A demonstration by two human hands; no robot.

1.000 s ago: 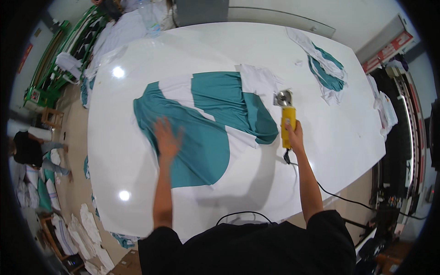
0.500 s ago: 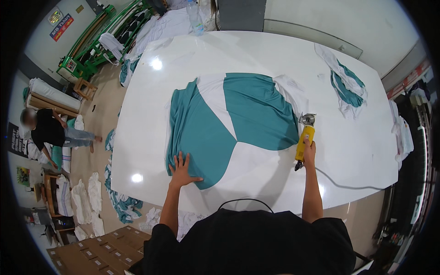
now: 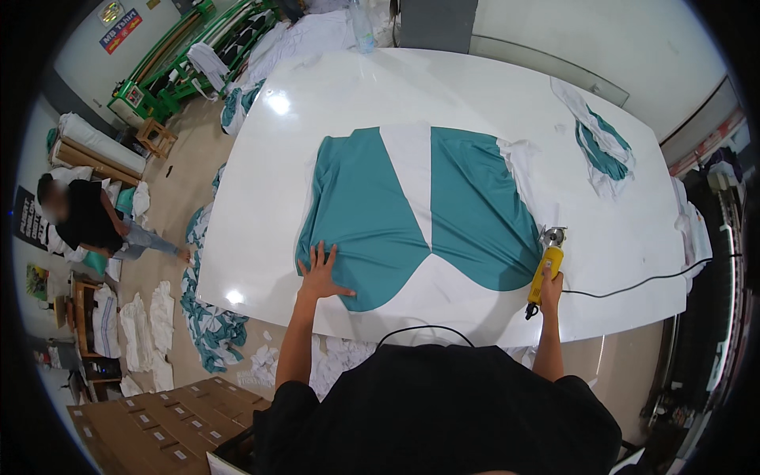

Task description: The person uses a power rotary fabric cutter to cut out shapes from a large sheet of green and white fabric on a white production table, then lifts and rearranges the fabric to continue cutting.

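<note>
Lg. white table (image 3: pixel 249 218) w/ 2 bright glare spots (image 3: pixel 279 103), L side; tan flr (image 3: pixel 176 196) alongside; wooden stool (image 3: pixel 157 137) nr green machine (image 3: pixel 129 96), upper L; blue-&-red sign (image 3: pixel 120 32) on pale L wall (image 3: pixel 85 59); grey panel (image 3: pixel 438 24) & whitish far wall (image 3: pixel 554 28) past table's far edge; rows of brown cartons (image 3: pixel 170 423), lower L; dark, cluttered area (image 3: pixel 697 340) along R side, details hard to make out.

We could reach along the left side of the bench (image 3: pixel 253 206), or between the teal-and-white fabric (image 3: pixel 372 214) and the far-right scraps (image 3: pixel 603 154); the yellow electric rotary cutter (image 3: pixel 545 277) and black cord (image 3: pixel 633 286) obstruct our near right.
</note>
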